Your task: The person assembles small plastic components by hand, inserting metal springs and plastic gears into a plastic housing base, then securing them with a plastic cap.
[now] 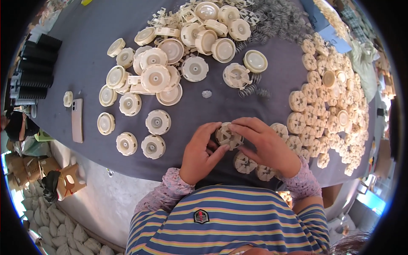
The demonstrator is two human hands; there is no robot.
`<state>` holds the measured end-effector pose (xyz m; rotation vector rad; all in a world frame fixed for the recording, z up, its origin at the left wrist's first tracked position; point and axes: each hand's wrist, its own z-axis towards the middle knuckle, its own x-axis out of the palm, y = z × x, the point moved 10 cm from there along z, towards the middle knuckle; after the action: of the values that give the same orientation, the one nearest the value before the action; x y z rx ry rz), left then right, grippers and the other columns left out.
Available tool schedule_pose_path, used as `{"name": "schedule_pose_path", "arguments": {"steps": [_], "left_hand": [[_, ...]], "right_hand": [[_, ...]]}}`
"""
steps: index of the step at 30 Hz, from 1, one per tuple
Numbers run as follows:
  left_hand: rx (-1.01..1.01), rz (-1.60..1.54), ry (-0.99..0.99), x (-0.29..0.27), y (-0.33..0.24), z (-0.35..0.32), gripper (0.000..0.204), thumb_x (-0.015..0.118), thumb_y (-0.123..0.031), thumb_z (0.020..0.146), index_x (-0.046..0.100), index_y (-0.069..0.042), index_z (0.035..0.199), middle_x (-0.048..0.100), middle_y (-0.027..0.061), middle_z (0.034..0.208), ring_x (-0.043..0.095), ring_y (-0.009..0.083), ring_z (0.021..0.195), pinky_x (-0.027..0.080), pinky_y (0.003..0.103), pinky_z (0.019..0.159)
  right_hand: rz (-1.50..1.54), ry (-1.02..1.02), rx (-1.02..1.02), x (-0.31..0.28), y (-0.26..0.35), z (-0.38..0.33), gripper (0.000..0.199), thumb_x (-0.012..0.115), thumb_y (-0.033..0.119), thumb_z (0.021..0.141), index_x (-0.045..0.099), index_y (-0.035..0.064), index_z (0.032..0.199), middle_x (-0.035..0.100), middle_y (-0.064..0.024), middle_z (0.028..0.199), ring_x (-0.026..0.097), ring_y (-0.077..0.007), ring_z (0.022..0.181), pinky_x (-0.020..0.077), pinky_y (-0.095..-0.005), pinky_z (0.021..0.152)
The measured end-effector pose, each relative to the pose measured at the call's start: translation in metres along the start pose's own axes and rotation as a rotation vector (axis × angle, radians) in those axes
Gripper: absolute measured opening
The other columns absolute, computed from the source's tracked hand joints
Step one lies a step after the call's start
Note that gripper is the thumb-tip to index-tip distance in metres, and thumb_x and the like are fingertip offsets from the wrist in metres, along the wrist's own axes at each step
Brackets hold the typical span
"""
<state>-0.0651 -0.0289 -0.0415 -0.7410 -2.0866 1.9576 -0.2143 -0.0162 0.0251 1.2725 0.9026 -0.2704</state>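
Note:
Close to the table's front edge, my left hand (201, 152) and my right hand (268, 147) grip a round cream plastic part (229, 137) from both sides. Pronged arms show on its upper face; fingers cover its rim. Just below my right hand lie similar slotted round parts (245, 163). Ahead of my hands sit a part with a pronged piece on it (236, 75), a smooth-faced round cap (255, 61) and loose metal springs (256, 90). Plain round caps (158, 122) lie to the left of my left hand.
A heap of cream caps and pronged pieces (208, 36) stands at the far middle, beside a pile of springs (276, 21). Many slotted parts (316, 110) cover the right side. A phone (77, 120) lies at the left edge of the grey-covered table (80, 55). Black trays (36, 68) stand beyond.

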Motion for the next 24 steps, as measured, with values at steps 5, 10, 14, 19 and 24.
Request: {"name": "schedule_pose_path", "arguments": {"steps": [5, 10, 14, 19, 24], "left_hand": [[0.053, -0.033, -0.020, 0.000, -0.001, 0.005, 0.057, 0.077, -0.003, 0.092, 0.058, -0.004, 0.145, 0.056, 0.0142, 0.140, 0.069, 0.0166, 0.086, 0.059, 0.027, 0.070], [-0.041, -0.134, 0.027, 0.003, 0.000, 0.009, 0.058, 0.074, 0.002, 0.092, 0.057, -0.004, 0.147, 0.055, 0.0143, 0.139, 0.069, 0.0156, 0.084, 0.058, 0.027, 0.069], [-0.058, -0.027, 0.072, -0.003, -0.003, 0.013, 0.060, 0.076, 0.002, 0.090, 0.058, -0.005, 0.147, 0.059, 0.0129, 0.134, 0.066, 0.0141, 0.073, 0.056, 0.028, 0.066], [0.224, 0.350, -0.104, -0.011, -0.057, 0.061, 0.060, 0.081, -0.002, 0.083, 0.060, -0.006, 0.138, 0.061, 0.0142, 0.134, 0.070, 0.0275, 0.086, 0.058, 0.034, 0.070], [0.374, 0.486, -0.203, 0.012, -0.047, 0.136, 0.074, 0.084, -0.006, 0.079, 0.051, -0.008, 0.146, 0.059, 0.0162, 0.138, 0.065, 0.0393, 0.117, 0.058, 0.044, 0.090]], "right_hand": [[0.004, 0.028, -0.006, 0.006, -0.006, 0.007, 0.062, 0.082, 0.003, 0.079, 0.063, 0.0030, 0.138, 0.061, -0.0146, 0.135, 0.062, -0.0357, 0.122, 0.0535, -0.0442, 0.103], [0.015, 0.023, 0.006, 0.007, -0.006, 0.011, 0.062, 0.084, 0.004, 0.077, 0.065, 0.0025, 0.135, 0.062, -0.0131, 0.131, 0.063, -0.0342, 0.119, 0.0541, -0.0436, 0.101], [-0.127, 0.133, 0.070, -0.011, -0.013, 0.002, 0.056, 0.086, 0.011, 0.078, 0.068, 0.0055, 0.131, 0.065, -0.0133, 0.127, 0.064, -0.0341, 0.117, 0.0547, -0.0421, 0.099], [-0.340, 0.091, 0.198, -0.077, -0.068, -0.016, 0.045, 0.086, 0.017, 0.080, 0.071, 0.0072, 0.122, 0.067, -0.0109, 0.122, 0.065, -0.0348, 0.111, 0.0555, -0.0422, 0.094], [-0.291, -0.437, 0.007, -0.077, -0.062, 0.045, 0.037, 0.086, 0.018, 0.080, 0.073, 0.0054, 0.112, 0.067, -0.0133, 0.121, 0.066, -0.0374, 0.111, 0.0549, -0.0438, 0.096]]}}
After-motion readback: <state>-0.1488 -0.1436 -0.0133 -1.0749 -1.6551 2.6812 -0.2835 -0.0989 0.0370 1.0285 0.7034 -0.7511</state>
